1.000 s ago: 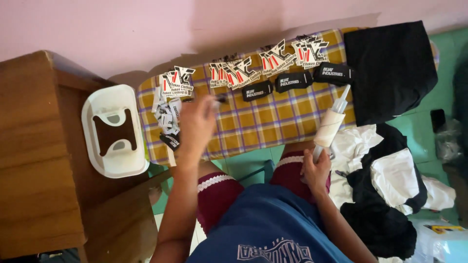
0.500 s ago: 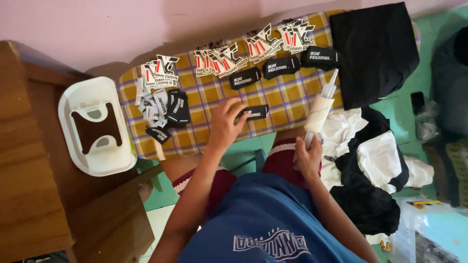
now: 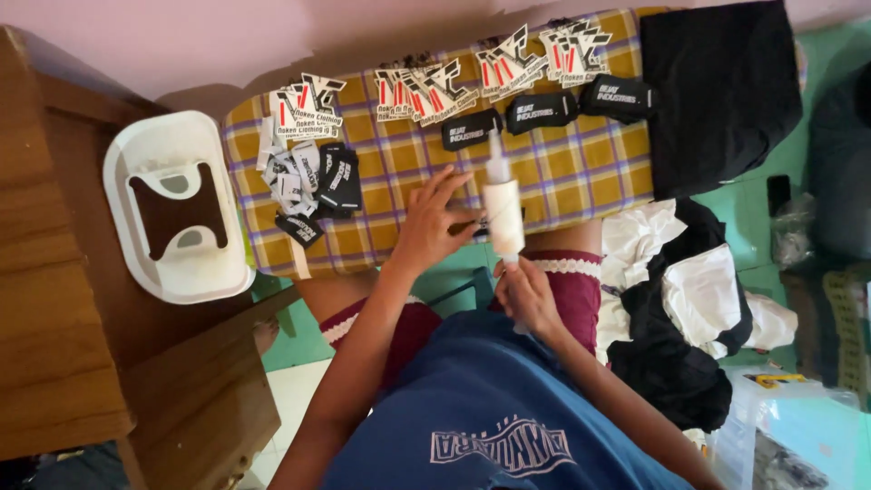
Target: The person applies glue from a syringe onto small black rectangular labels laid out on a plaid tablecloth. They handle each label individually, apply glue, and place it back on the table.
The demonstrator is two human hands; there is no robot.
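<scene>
Pink wall and a wooden cabinet [image 3: 54, 299] are framing the scene, with a white plastic tray [image 3: 172, 272] sitting at the left beside a checked cloth [image 3: 562, 172] on the tabletop, where loose labels [image 3: 304, 186] are lying in a heap and more are lying in a row along the far edge. Reaching forward with the wrist bent, the left hand [image 3: 434, 227] is pinching a small black label [image 3: 474, 227] in narrowed fingers just beside the white tube [image 3: 504, 213], which the right hand [image 3: 526, 295] is gripping by its lower end, fingers wrapped around it and tip pointing away. To my eye, the tall tube is tilting over the label, so a loose grip could be letting it tip and smear the cloth.
</scene>
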